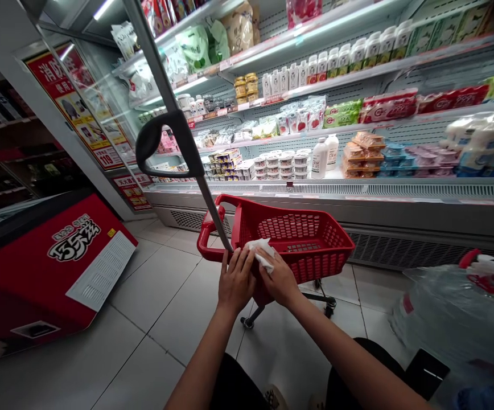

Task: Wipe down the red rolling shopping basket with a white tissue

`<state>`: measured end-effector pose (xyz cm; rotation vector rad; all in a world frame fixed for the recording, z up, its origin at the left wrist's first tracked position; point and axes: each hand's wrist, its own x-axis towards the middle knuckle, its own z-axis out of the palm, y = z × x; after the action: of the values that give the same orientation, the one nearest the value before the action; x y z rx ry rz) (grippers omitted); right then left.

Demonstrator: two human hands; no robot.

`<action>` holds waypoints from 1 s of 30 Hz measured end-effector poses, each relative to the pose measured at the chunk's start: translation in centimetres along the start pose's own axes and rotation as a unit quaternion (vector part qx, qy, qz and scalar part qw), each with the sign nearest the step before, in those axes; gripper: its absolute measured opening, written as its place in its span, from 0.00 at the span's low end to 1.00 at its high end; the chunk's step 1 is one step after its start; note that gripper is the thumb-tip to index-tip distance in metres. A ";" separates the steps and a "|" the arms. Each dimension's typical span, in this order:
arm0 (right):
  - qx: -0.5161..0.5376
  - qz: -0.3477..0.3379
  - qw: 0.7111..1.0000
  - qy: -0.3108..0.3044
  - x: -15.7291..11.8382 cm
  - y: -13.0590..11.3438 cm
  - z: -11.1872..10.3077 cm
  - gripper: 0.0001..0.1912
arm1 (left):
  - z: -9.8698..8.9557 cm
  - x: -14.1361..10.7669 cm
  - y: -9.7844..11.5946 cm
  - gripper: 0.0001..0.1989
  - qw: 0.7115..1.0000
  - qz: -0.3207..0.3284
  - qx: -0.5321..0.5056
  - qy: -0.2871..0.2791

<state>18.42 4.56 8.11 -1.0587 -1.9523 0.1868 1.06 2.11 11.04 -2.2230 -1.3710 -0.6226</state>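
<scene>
A red plastic shopping cart [315,267] with a basket of lattice walls stands before me, and a long grey pole with a black loop handle [168,142] slants up from its near left side. My left hand [236,282] lies on the near rim beside the foot of the pole, fingers stretched forward. Just right of it, my right hand [279,279] presses a crumpled white tissue [262,247] against the same rim. Part of the tissue sticks out past the fingers. The two hands are nearly touching.
Behind the cart runs a lit refrigerated shelf [358,188] with bottles, cups and packs. A red chest freezer [80,273] stands at left. Wrapped clear bottles [435,307] and a dark phone-like slab [426,373] are at right. Tiled floor [161,307] lies below.
</scene>
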 end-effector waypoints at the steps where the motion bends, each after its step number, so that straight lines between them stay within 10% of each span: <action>1: 0.008 -0.005 1.000 -0.004 0.0 -0.1 -0.1 0.29 | -0.2 -0.1 -0.2 0.35 1.000 0.006 0.001 0.000; 9: -0.009 0.053 0.998 0.012 -1.7 2.7 -2.2 0.27 | 0.1 -0.5 -0.5 0.37 1.000 0.000 0.005 0.014; 20: 0.078 -0.080 0.993 -0.035 3.2 -2.8 1.7 0.31 | -1.6 0.4 -2.3 0.38 0.996 0.010 -0.068 0.060; 30: -0.025 -0.024 0.999 -0.010 -2.3 5.1 -1.9 0.31 | 0.3 0.3 -1.6 0.38 0.998 -0.007 0.049 -0.025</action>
<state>23.54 5.57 5.25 -1.0441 -2.0075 0.1218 -0.25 3.15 11.17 -2.1656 -1.4116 -0.4967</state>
